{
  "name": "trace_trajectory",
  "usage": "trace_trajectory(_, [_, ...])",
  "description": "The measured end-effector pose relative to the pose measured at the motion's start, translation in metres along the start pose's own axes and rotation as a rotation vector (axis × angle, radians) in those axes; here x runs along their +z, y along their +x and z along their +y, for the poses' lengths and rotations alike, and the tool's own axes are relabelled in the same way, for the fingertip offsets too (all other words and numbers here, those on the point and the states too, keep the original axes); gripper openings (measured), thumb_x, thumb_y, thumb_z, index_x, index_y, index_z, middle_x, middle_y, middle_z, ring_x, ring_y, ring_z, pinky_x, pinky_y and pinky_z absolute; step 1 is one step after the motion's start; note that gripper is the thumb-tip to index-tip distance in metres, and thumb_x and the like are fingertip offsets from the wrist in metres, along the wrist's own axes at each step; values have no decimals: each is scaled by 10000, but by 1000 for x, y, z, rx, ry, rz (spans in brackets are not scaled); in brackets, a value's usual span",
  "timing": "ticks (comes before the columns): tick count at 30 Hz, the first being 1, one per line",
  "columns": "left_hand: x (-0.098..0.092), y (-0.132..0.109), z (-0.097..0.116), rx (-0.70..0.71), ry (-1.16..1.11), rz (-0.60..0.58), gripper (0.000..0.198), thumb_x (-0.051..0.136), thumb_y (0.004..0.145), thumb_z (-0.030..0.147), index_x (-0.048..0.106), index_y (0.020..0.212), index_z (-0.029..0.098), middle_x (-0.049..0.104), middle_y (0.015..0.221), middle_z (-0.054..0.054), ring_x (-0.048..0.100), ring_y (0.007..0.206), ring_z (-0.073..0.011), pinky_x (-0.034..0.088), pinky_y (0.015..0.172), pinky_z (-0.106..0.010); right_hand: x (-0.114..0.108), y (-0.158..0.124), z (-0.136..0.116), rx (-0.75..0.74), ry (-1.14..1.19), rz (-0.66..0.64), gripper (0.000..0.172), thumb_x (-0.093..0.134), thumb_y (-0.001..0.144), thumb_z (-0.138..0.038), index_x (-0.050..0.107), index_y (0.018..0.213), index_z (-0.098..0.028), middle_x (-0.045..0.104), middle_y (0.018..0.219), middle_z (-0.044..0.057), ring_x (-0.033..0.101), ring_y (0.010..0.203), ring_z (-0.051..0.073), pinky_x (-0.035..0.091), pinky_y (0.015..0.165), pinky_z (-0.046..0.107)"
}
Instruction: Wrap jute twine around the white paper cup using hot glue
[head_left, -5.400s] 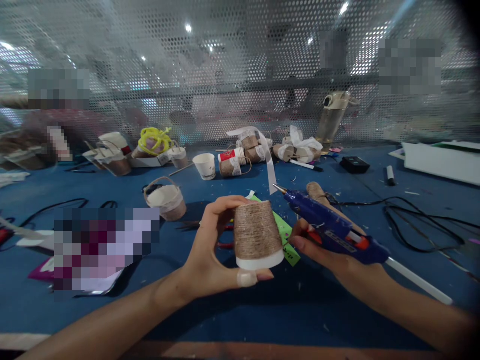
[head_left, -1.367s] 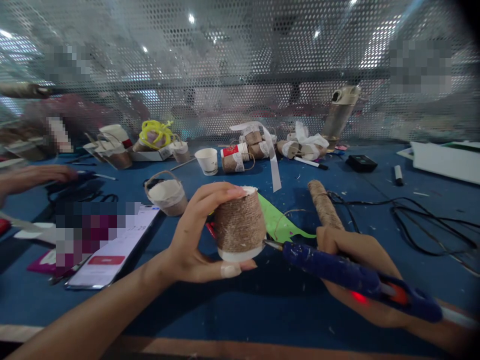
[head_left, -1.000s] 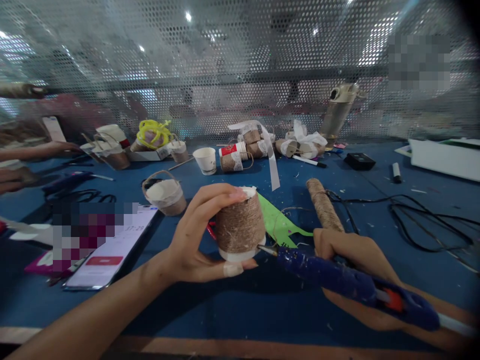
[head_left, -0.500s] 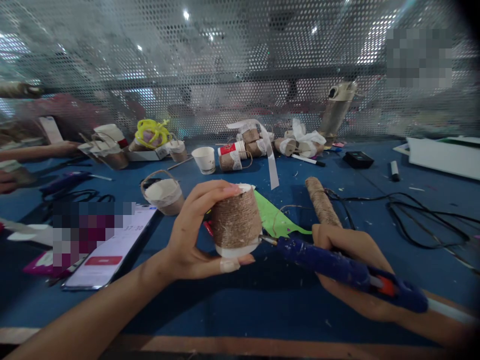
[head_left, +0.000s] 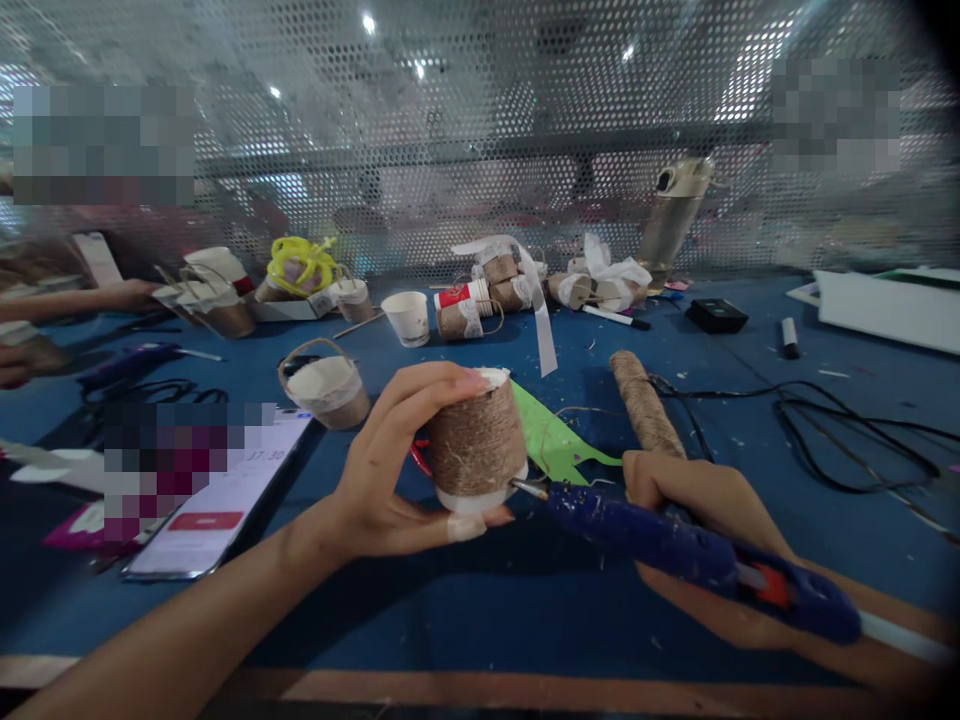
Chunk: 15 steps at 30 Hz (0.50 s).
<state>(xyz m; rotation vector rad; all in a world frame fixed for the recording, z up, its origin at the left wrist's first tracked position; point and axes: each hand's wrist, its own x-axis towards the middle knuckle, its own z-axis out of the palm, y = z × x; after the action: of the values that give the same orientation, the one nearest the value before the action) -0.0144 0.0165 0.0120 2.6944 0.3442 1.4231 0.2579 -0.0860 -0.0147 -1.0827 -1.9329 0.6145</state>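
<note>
My left hand (head_left: 397,460) grips a paper cup (head_left: 480,440) wound with brown twine, fingers over its upper end and thumb under the white rim. A white band at the bottom is bare of twine. My right hand (head_left: 705,530) is wrapped round a blue glue gun (head_left: 645,535), with a glue stick out of its back. The metal nozzle points left at the lower right edge of the twine, touching or very close to it. A spool of twine (head_left: 646,405) lies just beyond my right hand. Behind the cup is a piece of green paper (head_left: 559,440).
A small twine-handled bucket (head_left: 330,392) and a phone (head_left: 225,500) lie to the left. A white paper cup (head_left: 407,320), wrapped cups and white ribbon (head_left: 544,330) line the back. Black cables (head_left: 817,440) curl at the right. Another person's hands are at far left.
The nozzle has shifted slightly left and down along the cup's lower edge. The cup has moved a little to the right, still in my left hand.
</note>
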Motion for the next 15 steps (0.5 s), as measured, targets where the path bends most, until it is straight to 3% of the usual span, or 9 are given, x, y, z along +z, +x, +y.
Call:
trace_trajectory(4, [-2,-1,-1,-6,-37,11,937,928,586,449,515,1390,201,633,1252,-136,616,1144,-311,550,984,-500,-3,1,0,-5,24,-11,284,630,778,-207,354,719,-243,394,636,-63,351,532,113,237,512,294])
trace_trajectory(9, [0,-8,-4,-75,-109,52,941,904,608,484,481,1431,308,618,1286,-99,587,1178,-325,509,1036,-562,-6,0,2,24,45,-41,254,606,791,-206,364,725,-249,412,628,-59,354,531,119,269,506,288])
trace_trajectory(15, [3,-10,-5,-115,-161,64,956,926,585,482,487,1419,319,612,1284,-92,579,1178,-323,509,1035,-570,-6,1,1,26,41,-55,254,602,791,-181,365,732,-251,412,624,-62,352,529,119,265,501,283])
